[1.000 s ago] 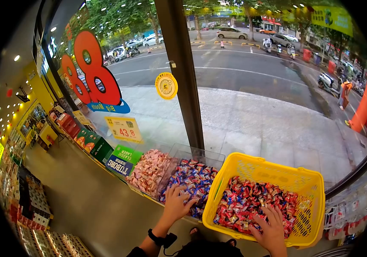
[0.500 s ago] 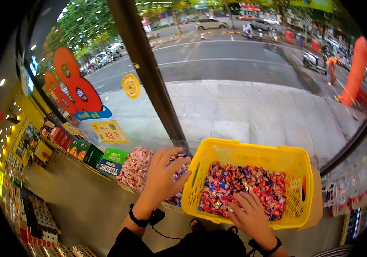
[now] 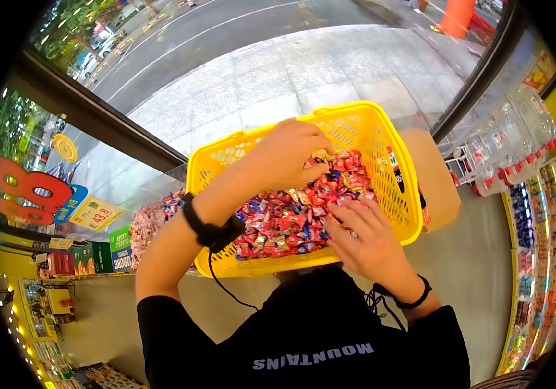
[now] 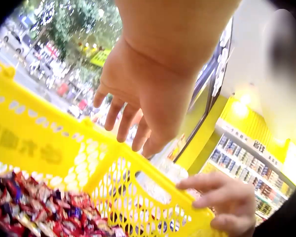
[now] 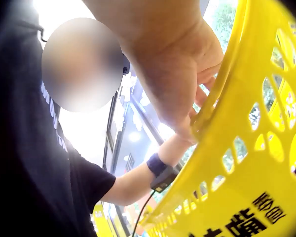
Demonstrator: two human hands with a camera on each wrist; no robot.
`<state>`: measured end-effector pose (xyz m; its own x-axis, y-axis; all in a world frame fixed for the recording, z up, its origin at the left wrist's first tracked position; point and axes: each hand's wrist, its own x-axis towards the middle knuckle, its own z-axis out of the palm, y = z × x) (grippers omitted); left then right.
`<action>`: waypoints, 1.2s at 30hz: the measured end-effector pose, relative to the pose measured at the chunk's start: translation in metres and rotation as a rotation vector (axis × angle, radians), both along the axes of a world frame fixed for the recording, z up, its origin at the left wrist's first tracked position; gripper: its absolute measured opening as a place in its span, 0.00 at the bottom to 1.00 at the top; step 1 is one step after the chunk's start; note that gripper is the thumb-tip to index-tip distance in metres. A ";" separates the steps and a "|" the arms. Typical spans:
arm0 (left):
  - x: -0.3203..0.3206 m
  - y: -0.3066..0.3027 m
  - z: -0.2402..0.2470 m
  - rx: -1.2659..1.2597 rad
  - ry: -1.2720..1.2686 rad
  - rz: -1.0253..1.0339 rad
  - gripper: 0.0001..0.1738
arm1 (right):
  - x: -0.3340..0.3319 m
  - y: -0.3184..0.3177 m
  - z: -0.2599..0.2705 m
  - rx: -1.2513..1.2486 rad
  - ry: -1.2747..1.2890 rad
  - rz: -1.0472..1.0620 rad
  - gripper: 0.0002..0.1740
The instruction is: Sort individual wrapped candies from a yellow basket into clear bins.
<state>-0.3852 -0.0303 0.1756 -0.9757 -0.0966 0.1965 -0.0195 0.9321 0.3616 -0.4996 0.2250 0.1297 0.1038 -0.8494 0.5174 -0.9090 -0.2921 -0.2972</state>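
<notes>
A yellow plastic basket (image 3: 411,217) with perforated walls holds a heap of small wrapped candies (image 3: 284,223), mostly red with some blue and gold. My left hand (image 3: 291,155) reaches across the basket over the far part of the candies. In the left wrist view its fingers (image 4: 123,121) point down, loosely extended, with nothing gripped. Over the near right part of the heap, the fingers of my right hand (image 3: 369,243) are spread, with the fingertips right at the candies. The basket wall hides much of this hand in the right wrist view.
Left of the basket are pink wrapped candies (image 3: 147,230) and a green and blue beer carton (image 3: 121,249). A cardboard box (image 3: 430,178) stands at the basket's right side, near racked clear bottles (image 3: 511,139). Window glass and its dark frame (image 3: 109,113) rise beyond.
My left hand has moved from the blue candy bin, up and right, over the basket. My right hand stays over the heap. The head view has tilted down and turned, bringing my shirt into sight.
</notes>
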 end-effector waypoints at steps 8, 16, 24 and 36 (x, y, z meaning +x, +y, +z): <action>-0.047 0.006 -0.169 -0.162 -0.083 0.125 0.22 | -0.032 0.011 -0.018 0.000 -0.098 -0.151 0.20; -0.053 0.013 -0.187 -0.647 -0.016 0.235 0.17 | -0.031 0.008 -0.021 -0.010 -0.087 -0.121 0.18; -0.053 0.009 -0.187 -0.696 -0.007 0.189 0.13 | -0.030 0.009 -0.021 -0.019 -0.080 -0.133 0.19; -0.006 0.038 -0.033 -0.085 -0.083 0.141 0.12 | -0.025 0.008 -0.018 -0.085 -0.090 -0.230 0.19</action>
